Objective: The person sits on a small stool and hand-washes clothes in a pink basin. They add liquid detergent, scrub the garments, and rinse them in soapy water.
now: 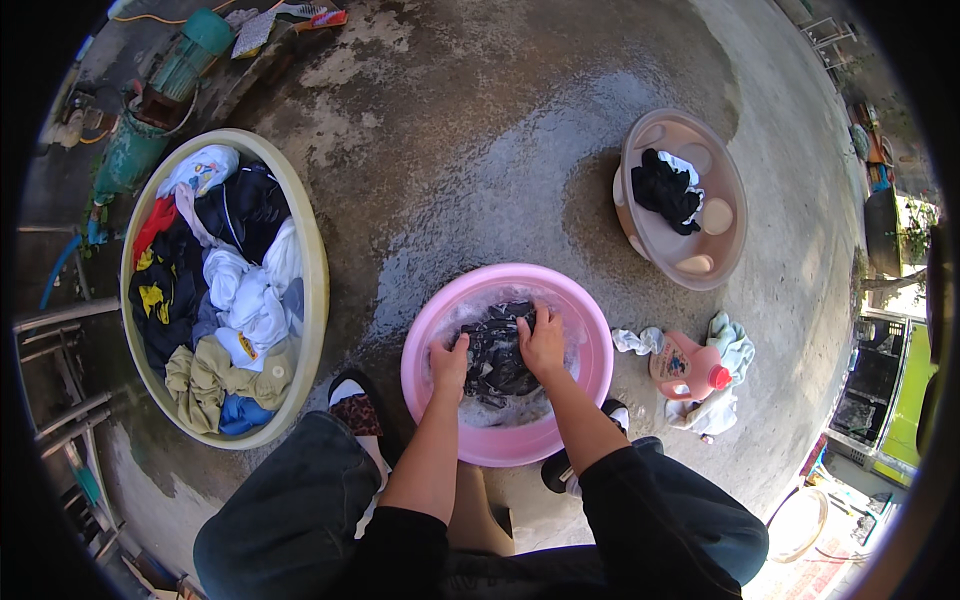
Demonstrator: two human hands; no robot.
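A pink plastic basin (508, 446) with sudsy water stands on the floor between my feet. In it lies a wet dark patterned garment (499, 356). My left hand (450, 365) is at the garment's left edge, thumb up on the cloth and fingers partly hidden in suds. At its upper right, my right hand (541, 341) grips the cloth, fingers bent over it. To the right of the basin are a pink detergent jug (690, 366) with a red cap, a small whitish cloth (637, 340) and pale cloths (729, 346) around the jug.
At left stands a large yellowish tub (321, 300) heaped with clothes (247, 300). A pale pink basin (720, 270) at upper right holds black and white clothing (667, 191). A green water pump (187, 67) and brushes (322, 20) are at upper left. The concrete floor (480, 150) is partly wet.
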